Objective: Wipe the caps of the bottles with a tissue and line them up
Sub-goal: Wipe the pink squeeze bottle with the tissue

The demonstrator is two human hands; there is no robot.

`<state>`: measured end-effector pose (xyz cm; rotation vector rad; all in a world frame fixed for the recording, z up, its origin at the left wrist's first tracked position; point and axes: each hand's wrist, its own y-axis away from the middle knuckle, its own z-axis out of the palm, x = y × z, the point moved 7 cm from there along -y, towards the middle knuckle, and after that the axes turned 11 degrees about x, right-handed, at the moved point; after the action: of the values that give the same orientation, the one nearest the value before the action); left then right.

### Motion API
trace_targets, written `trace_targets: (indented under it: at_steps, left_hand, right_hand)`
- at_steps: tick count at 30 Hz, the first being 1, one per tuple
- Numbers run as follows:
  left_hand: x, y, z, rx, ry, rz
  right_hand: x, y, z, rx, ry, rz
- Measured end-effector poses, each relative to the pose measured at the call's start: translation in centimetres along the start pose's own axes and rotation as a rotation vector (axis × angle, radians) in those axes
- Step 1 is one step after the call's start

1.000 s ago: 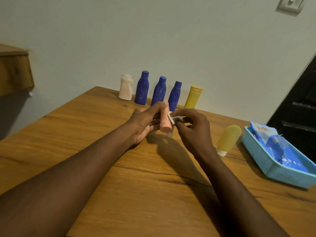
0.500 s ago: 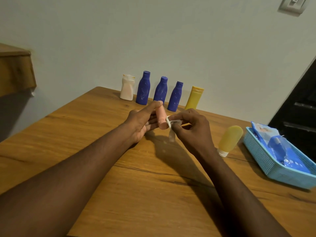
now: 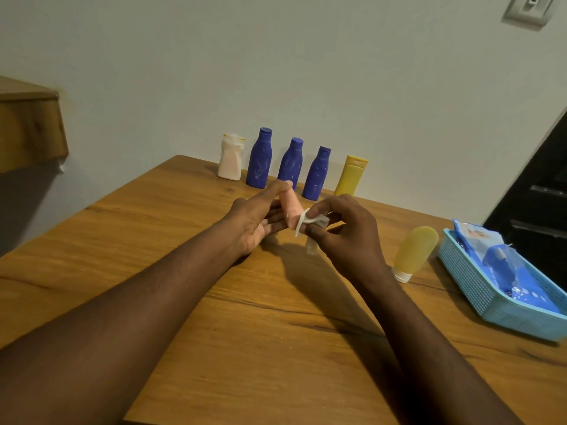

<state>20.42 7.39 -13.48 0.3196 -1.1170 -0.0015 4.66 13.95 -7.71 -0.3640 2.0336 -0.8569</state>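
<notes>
Head view: the left grip (image 3: 257, 219) holds the pink bottle (image 3: 290, 210) by its body above the tabletop (image 3: 245, 332), its near end turned toward the right grip (image 3: 346, 237), which pinches a folded tissue (image 3: 306, 220) against that end, evidently to wipe the cap. Behind the pink bottle, a white bottle (image 3: 230, 161), three blue bottles (image 3: 291, 164) and a yellow tube (image 3: 351, 176) stand lined up along the wall, presumably finished. To the right of the pink bottle, a yellow bottle (image 3: 415, 251) lies on its side, apparently awaiting its turn, near a blue basket (image 3: 469, 277).

Brown wooden worktop (image 3: 276, 332): matt, visible grain. Three dark blue plastic bottles (image 3: 259, 159): smooth, scuffed. Light blue plastic basket (image 3: 469, 280): perforated mesh wall. Soft white tissue (image 3: 310, 222): crumpled paper.
</notes>
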Motion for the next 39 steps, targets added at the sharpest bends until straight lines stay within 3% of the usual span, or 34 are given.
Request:
trace_targets:
  at_steps: [8, 14, 18, 22, 26, 31, 39]
  left_hand:
    - [-0.4, 0.2, 0.3, -0.029, -0.024, 0.038]
    - [0.1, 0.3, 0.5, -0.058, -0.046, 0.068]
    - [1.2, 0.7, 0.5, -0.104, -0.14, 0.217]
    - [1.1, 1.8, 1.7, -0.288, -0.306, 0.393]
    - [0.8, 2.2, 2.6, -0.316, -0.367, 0.479]
    - [0.3, 2.7, 3.3, -0.383, -0.464, 0.566]
    - [0.4, 3.1, 4.0, -0.421, -0.534, 0.608]
  right_hand:
    - [-0.9, 0.3, 0.3, -0.015, -0.022, -0.079]
    - [0.3, 0.2, 0.6, -0.117, -0.033, 0.012]
    - [0.9, 0.2, 0.7, -0.125, -0.098, 0.095]
    - [1.4, -0.4, -0.8, 0.021, -0.154, 0.136]
    - [1.2, -0.9, -2.8, 0.203, -0.108, 0.09]
    - [0.2, -1.0, -2.4, 0.107, 0.007, -0.037]
    - [1.3, -1.1, -2.6, 0.144, -0.053, 0.123]
